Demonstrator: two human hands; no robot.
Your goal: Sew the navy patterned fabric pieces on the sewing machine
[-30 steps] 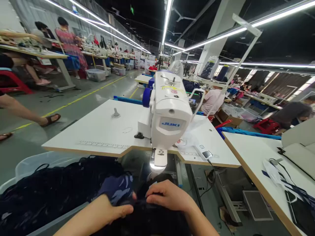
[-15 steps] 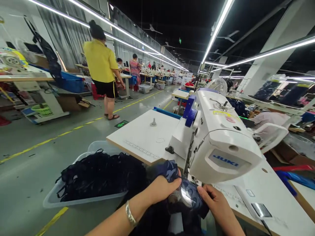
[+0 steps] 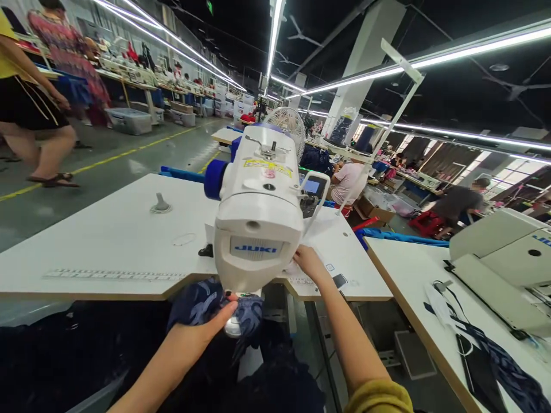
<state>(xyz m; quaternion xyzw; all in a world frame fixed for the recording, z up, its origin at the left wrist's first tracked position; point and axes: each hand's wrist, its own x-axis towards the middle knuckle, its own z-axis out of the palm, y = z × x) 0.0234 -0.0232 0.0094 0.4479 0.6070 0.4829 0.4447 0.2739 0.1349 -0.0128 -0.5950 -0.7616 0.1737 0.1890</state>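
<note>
Left hand (image 3: 191,339) pinches navy fabric (image 3: 251,316); likely light, soft, best held by edges. Right hand (image 3: 308,261) right of sewing machine (image 3: 259,221); can't tell its grip.

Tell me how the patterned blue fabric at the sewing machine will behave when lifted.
The patterned blue fabric is likely floppy: it bunches in soft folds beside the left hand. It is probably light, since it looks thin. It seems unlikely to roll, as it shows no rigid, round shape.

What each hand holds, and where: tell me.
Left hand: patterned navy fabric, pinched partway along, below the machine head. Right hand: partly hidden; cannot tell.
</note>
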